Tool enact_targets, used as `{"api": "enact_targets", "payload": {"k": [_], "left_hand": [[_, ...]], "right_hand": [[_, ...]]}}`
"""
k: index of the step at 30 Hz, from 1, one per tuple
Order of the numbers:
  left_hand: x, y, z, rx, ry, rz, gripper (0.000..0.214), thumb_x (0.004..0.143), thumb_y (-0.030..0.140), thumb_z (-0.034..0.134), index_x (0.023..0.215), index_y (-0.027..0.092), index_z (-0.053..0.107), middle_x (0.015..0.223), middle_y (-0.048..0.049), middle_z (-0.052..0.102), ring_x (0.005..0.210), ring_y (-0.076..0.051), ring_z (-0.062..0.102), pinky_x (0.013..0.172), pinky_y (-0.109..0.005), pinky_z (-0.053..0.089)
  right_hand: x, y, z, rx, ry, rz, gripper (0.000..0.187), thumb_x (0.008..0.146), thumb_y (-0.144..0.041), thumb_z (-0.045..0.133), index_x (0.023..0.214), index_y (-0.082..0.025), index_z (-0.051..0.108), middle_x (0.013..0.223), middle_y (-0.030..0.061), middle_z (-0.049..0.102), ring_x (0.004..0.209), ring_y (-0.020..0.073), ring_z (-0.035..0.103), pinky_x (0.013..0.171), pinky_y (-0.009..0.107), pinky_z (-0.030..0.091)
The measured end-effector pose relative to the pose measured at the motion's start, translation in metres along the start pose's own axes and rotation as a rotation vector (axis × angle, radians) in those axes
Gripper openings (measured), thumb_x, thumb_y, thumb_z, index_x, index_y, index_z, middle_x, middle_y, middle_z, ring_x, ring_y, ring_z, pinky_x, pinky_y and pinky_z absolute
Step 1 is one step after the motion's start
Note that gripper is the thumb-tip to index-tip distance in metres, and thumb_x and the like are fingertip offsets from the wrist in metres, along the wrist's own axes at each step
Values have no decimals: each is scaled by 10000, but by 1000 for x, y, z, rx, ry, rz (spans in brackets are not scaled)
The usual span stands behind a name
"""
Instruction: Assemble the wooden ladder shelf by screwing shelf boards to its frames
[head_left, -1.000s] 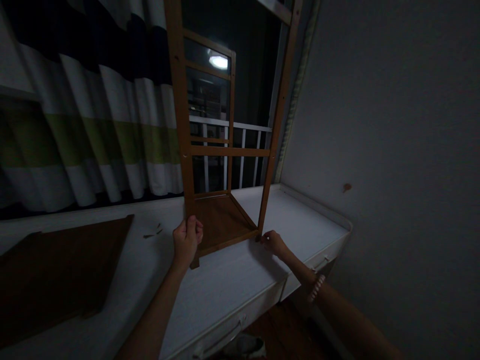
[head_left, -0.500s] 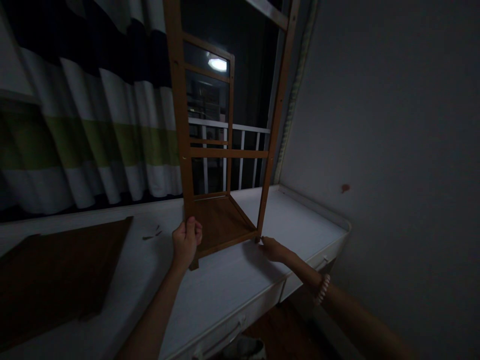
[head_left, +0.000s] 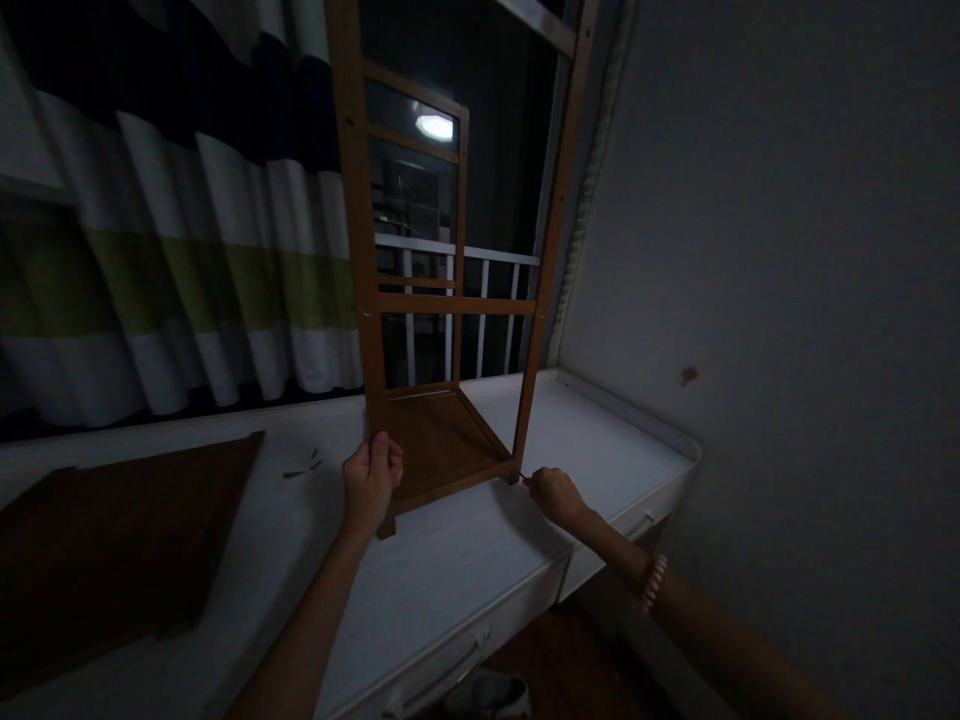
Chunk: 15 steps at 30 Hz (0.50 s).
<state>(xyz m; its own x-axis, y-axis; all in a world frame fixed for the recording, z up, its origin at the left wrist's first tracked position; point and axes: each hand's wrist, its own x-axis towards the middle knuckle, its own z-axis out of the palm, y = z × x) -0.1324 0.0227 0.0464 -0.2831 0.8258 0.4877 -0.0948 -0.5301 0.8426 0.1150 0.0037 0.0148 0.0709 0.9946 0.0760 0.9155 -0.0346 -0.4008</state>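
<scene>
A tall brown wooden shelf frame (head_left: 456, 306) stands upright on the white desk, with a flat board (head_left: 442, 440) fitted near its base. My left hand (head_left: 371, 480) is closed around the lower part of its front left leg. At the foot of the front right leg, my right hand (head_left: 556, 497) pinches a thin dark tool (head_left: 523, 476), which looks like a hex key. The tool's tip meets the leg just below the board's corner; most of it is hidden by my fingers.
Left on the white desk (head_left: 450, 570) lies a separate brown wooden panel (head_left: 127, 540). Several small thin parts (head_left: 304, 467) lie beside it. A striped curtain (head_left: 247, 270) and a dark window are behind; a wall (head_left: 787, 300) rises at the right. Drawers line the desk front.
My right hand has turned at the wrist, its knuckles now higher, and has shifted slightly right. My left hand keeps its hold on the leg, and the frame stays in place.
</scene>
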Motion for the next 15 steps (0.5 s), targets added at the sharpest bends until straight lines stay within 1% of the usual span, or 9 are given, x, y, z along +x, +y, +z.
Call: {"api": "enact_targets", "payload": {"k": [2,4,6,8,9,12,15], "left_hand": [[0,0,0,-6,6,-11,374,752,511,460,595,171,454,380,78,337,286,-43,310,286,-167,247],[0,0,1,-11,13,-19,373,753,506,461,591,170,454,383,77,339,284,-42,307,283,-167,246],[0,1,1,-10,19,-24,374,752,506,462,589,169,453,386,76,342,284,-41,306,282,-167,245],[0,0,1,-9,18,-26,381,749,514,464,591,168,452,389,75,344,285,-40,306,282,-165,241],[1,0,1,-11,14,-25,384,747,518,464,593,167,453,389,75,344,285,-40,306,282,-164,239],[1,-2,-1,-17,3,-17,386,745,526,465,601,168,456,385,76,342,287,-42,309,284,-162,237],[1,-3,-1,-17,2,-18,381,746,524,466,604,170,456,381,77,338,285,-44,308,283,-164,237]], "right_hand": [[4,7,1,258,-22,55,279,828,-225,446,614,-113,586,618,82,595,631,142,565,575,222,365],[6,13,2,511,-113,122,333,852,-243,393,573,-129,534,459,-4,465,451,87,447,476,201,316],[5,18,3,717,-227,181,332,867,-240,345,584,-147,491,404,-60,345,364,65,316,417,191,270],[4,22,4,889,-321,224,303,862,-198,336,582,-166,446,402,-82,285,348,61,252,396,181,251],[3,22,5,929,-344,234,301,859,-175,328,574,-173,424,404,-84,271,348,62,244,392,176,249],[2,20,9,957,-367,252,331,869,-146,267,559,-183,378,404,-81,266,343,63,248,382,172,244],[1,15,12,963,-368,291,401,903,-205,168,547,-186,349,385,-72,294,324,58,255,368,176,238]]}}
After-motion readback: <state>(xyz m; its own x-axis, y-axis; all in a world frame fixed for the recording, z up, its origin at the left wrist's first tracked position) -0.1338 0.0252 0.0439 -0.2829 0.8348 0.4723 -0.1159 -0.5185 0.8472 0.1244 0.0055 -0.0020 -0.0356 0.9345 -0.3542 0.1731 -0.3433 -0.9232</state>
